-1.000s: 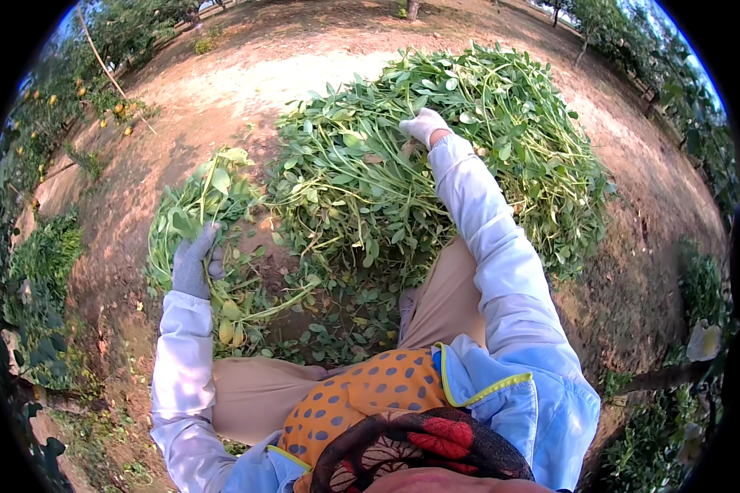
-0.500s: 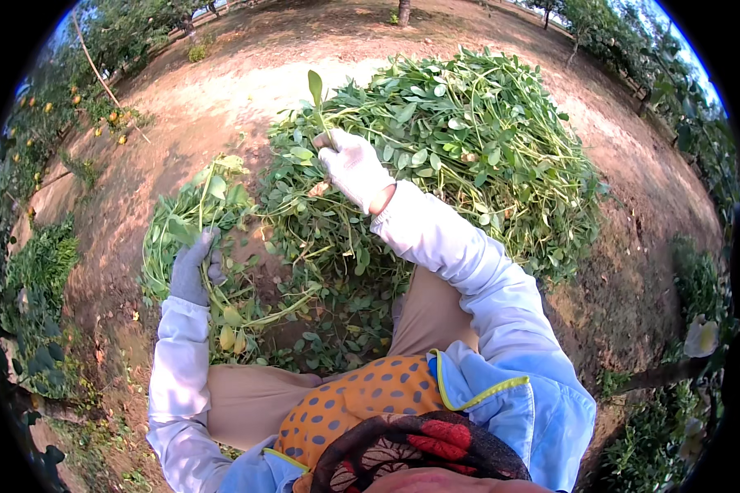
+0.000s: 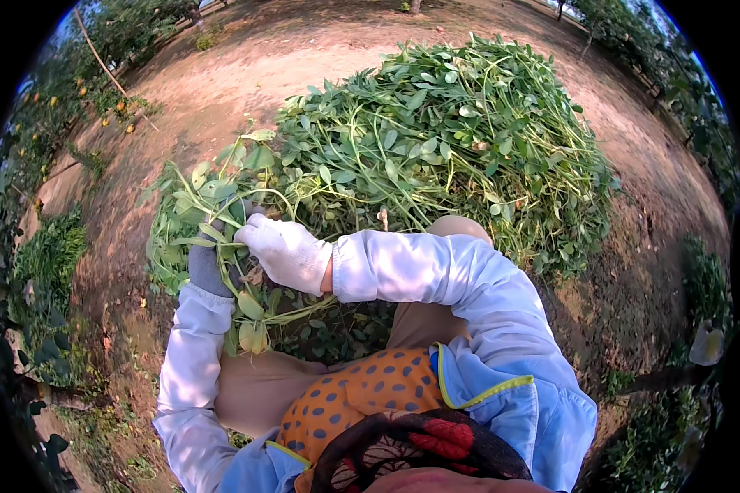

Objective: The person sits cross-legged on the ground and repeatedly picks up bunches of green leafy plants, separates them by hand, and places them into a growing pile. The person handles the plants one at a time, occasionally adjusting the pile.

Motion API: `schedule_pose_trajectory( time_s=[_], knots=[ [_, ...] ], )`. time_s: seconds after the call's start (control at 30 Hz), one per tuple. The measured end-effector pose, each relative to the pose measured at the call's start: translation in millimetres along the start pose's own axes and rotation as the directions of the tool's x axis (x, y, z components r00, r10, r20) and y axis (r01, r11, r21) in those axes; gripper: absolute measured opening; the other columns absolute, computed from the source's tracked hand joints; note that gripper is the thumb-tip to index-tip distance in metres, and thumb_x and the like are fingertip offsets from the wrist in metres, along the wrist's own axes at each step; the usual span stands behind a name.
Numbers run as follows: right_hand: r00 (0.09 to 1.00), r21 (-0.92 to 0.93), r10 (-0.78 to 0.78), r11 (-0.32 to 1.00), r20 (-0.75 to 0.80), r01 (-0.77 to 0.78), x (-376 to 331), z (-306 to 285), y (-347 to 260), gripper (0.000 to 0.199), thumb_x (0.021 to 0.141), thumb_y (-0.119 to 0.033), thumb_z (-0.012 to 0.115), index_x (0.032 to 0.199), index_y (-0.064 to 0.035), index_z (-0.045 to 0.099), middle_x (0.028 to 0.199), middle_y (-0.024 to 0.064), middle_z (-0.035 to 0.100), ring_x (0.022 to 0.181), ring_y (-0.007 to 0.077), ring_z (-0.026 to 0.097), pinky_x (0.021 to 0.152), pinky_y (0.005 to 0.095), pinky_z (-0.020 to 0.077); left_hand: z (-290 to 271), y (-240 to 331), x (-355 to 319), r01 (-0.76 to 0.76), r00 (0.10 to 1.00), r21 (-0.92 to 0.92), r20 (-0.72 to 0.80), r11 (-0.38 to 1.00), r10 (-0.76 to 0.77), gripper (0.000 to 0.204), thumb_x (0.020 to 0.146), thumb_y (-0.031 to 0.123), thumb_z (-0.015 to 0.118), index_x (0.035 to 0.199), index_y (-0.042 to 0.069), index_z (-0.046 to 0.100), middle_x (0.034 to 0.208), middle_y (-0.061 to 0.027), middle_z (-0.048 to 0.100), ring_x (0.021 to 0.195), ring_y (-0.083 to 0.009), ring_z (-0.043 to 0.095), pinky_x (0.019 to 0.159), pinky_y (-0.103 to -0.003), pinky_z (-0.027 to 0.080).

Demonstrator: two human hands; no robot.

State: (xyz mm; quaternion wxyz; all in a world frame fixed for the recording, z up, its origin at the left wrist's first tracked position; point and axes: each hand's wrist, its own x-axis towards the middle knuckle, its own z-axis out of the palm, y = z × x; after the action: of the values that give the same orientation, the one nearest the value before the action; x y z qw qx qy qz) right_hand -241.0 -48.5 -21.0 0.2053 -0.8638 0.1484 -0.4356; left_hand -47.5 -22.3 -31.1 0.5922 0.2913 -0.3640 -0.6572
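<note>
My left hand [image 3: 209, 267], in a grey glove, is closed round a small bunch of leafy green stems [image 3: 251, 307]; leaves hide most of its fingers. Against that bunch, my right hand [image 3: 286, 255] in a white glove pinches a leafy stem [image 3: 224, 215], whose end lies among the others. Yellowing leaves [image 3: 253, 337] hang from the bunch below my left hand. Beyond both hands lies a big heap of cut leafy plants [image 3: 469, 140], with its stems tangled together. More loose greenery [image 3: 166, 246] shows just left of my left hand.
I sit on bare brown soil [image 3: 222, 94], my bent legs [image 3: 263, 386] close under the bunch. Trees with yellow-orange fruit [image 3: 53, 102] stand at the far left. A thin pole [image 3: 99, 53] leans there. Shrubs [image 3: 703, 287] line the right side.
My right hand has come from the heap down and left to the bunch, bringing a leafy stem. My left hand keeps hold of its stems, shifted slightly.
</note>
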Motion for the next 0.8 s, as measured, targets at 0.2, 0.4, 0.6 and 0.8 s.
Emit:
schedule_pose_trajectory(
  time_s=[0.2,0.4,0.6,0.8],
  knots=[
    [1.0,-0.033,-0.021,0.999,-0.015,0.02,-6.8,-4.0,12.1,0.022,0.08,0.001,0.056,0.101,-0.0065,0.056,0.09,0.0143,0.055,0.077,0.0362,0.061,0.064,0.0428,0.0518,26.3,1.6,2.3,-0.111,0.993,0.211,-0.013,0.971,0.116,0.038,0.1,0.031,0.05,0.124,0.002,0.054,0.117,-0.0141,0.063,0.103,-0.0237,0.063,0.09,-0.035,0.053],
    [0.949,0.173,-0.043,0.985,0.311,-0.012,-11.2,-30.5,16.0,0.041,0.082,-0.015,0.067,0.122,-0.018,0.059,0.089,0.0126,0.054,0.088,0.0326,0.059,0.077,0.0422,0.0502,43.4,15.6,-0.1,0.055,0.959,0.203,-0.284,0.978,0.005,0.03,0.102,0.028,0.048,0.115,0.002,0.058,0.094,-0.0095,0.065,0.085,-0.0221,0.064,0.079,-0.035,0.055],
    [0.974,-0.028,0.127,0.99,-0.185,-0.135,7.9,-93.0,39.8,0.03,0.084,-0.016,0.067,0.113,-0.0096,0.064,0.094,0.0133,0.063,0.085,0.0319,0.063,0.077,0.0394,0.0509,14.7,36.3,-6.4,-0.17,0.97,-0.044,-0.186,0.984,0.159,0.027,0.103,0.028,0.045,0.117,0.006,0.052,0.077,0.0019,0.052,0.067,-0.0135,0.054,0.073,-0.033,0.048],
    [0.798,-0.647,0.603,0.606,-0.005,-0.462,-25.5,-154.3,129.4,0.038,0.085,-0.037,0.066,0.103,-0.004,0.068,0.101,0.0181,0.067,0.093,0.0339,0.065,0.079,0.042,0.0522,-6.7,48.4,-10.7,-0.104,0.983,-0.084,-0.158,0.991,0.09,0.029,0.104,0.028,0.043,0.12,0.006,0.053,0.066,0.0056,0.036,0.046,-0.0048,0.035,0.042,-0.022,0.031]
  ],
)
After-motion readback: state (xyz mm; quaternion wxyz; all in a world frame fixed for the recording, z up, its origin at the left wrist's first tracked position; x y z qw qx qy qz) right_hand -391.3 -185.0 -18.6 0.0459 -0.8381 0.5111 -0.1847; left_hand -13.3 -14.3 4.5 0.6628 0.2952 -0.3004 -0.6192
